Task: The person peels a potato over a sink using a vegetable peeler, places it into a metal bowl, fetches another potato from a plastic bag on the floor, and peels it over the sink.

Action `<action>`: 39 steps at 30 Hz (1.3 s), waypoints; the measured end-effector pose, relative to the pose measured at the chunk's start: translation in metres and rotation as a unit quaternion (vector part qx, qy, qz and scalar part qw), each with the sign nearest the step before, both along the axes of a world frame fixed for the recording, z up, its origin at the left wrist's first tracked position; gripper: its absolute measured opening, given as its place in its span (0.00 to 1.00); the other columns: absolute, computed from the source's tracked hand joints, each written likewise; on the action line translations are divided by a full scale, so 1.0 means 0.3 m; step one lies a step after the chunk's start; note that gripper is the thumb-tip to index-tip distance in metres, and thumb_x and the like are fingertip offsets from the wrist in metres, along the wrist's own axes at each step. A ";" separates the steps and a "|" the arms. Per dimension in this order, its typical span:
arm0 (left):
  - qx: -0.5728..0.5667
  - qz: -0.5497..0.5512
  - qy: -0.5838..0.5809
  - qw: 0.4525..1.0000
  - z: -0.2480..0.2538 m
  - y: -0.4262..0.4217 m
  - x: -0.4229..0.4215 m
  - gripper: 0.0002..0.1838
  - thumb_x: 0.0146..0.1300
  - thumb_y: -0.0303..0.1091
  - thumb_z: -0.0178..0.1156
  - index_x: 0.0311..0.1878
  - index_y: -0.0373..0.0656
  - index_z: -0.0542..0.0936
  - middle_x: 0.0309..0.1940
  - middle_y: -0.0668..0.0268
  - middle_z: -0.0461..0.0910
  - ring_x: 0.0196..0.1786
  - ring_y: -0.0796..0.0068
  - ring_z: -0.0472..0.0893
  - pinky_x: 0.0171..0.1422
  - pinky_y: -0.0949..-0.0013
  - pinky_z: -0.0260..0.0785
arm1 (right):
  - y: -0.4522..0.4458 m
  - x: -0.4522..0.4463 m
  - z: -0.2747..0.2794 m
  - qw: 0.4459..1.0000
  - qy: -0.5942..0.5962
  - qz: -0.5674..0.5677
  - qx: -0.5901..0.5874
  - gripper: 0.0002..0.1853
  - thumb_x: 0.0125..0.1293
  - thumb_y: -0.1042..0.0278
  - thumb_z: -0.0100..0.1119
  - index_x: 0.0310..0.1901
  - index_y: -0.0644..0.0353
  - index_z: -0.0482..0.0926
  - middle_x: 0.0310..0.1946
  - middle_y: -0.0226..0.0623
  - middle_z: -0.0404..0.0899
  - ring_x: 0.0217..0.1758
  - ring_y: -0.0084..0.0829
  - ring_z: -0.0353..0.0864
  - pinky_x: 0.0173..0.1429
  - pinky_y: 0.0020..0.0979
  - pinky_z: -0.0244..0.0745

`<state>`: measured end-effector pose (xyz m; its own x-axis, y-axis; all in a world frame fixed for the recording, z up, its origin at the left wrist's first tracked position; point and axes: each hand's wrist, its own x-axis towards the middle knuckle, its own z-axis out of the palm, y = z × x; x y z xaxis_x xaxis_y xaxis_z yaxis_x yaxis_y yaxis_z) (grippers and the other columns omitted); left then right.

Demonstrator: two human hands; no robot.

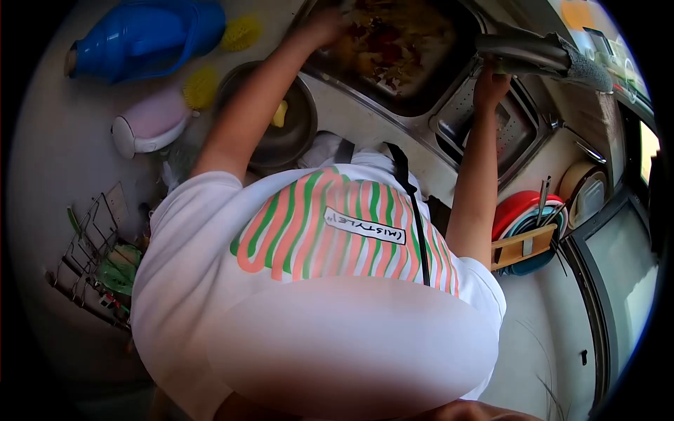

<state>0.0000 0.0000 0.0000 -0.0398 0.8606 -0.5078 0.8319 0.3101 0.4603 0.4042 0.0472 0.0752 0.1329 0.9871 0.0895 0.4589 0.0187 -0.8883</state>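
Note:
My left hand (326, 28) is over the left side of a metal sink basin (404, 109), dim and smeared, so its fingers cannot be made out. Wet scraps (390, 49), yellowish and reddish-brown, lie inside that basin. On the right, my right hand (491, 85) is closed at the near end of a grey metal faucet (523, 52); part of its grip is hidden. Below this hand is a perforated metal drain tray (516, 112) in the smaller basin. Beneath my left forearm sits a round metal pan (298, 133) with a yellow piece (279, 114) in it.
At left lie a blue thermos flask (140, 38), a pink-and-white kettle (151, 123) and yellow scrubbers (242, 33). A wire rack (88, 259) stands lower left. Colourful basins (519, 210) and a wooden-edged holder (523, 247) are at right, near a window frame (590, 295).

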 end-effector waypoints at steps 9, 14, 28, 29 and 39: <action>-0.157 0.009 -0.015 0.987 -0.295 0.061 0.193 0.35 0.63 0.51 0.73 0.70 0.44 0.78 0.62 0.54 0.83 0.61 0.60 0.82 0.65 0.59 0.75 | 0.022 0.075 -0.073 0.997 -0.037 0.019 -0.061 0.20 0.79 0.67 0.57 0.67 0.67 0.75 0.64 0.50 0.78 0.68 0.44 0.77 0.73 0.41 0.67; -0.185 0.051 -0.083 0.978 -0.273 0.045 0.152 0.38 0.61 0.53 0.74 0.70 0.43 0.78 0.62 0.56 0.82 0.63 0.63 0.79 0.67 0.61 0.73 | 0.007 0.092 -0.085 0.999 -0.026 0.015 -0.024 0.16 0.79 0.67 0.55 0.60 0.69 0.79 0.57 0.45 0.82 0.62 0.39 0.79 0.71 0.38 0.69; -0.129 0.330 -0.626 0.695 0.573 -0.115 0.257 0.31 0.80 0.62 0.51 0.60 0.38 0.78 0.47 0.59 0.84 0.43 0.70 0.86 0.47 0.64 0.82 | -0.319 -0.304 0.323 0.882 0.420 -0.112 -0.182 0.08 0.72 0.71 0.67 0.47 0.59 0.78 0.33 0.26 0.76 0.32 0.19 0.72 0.41 0.24 0.70; -0.122 0.328 -0.651 0.673 0.593 -0.138 0.271 0.32 0.81 0.62 0.48 0.61 0.38 0.77 0.47 0.58 0.84 0.43 0.69 0.86 0.47 0.63 0.82 | -0.327 -0.319 0.352 0.878 0.431 -0.070 -0.197 0.08 0.72 0.72 0.67 0.47 0.59 0.77 0.33 0.26 0.76 0.32 0.18 0.72 0.41 0.23 0.71; -0.028 0.409 -0.615 0.673 0.668 -0.272 0.333 0.23 0.84 0.50 0.47 0.64 0.43 0.77 0.55 0.62 0.83 0.52 0.67 0.87 0.52 0.62 0.82 | -0.281 -0.537 0.471 0.914 0.281 0.149 -0.251 0.16 0.72 0.58 0.71 0.53 0.60 0.86 0.35 0.29 0.87 0.29 0.19 0.82 0.32 0.27 0.75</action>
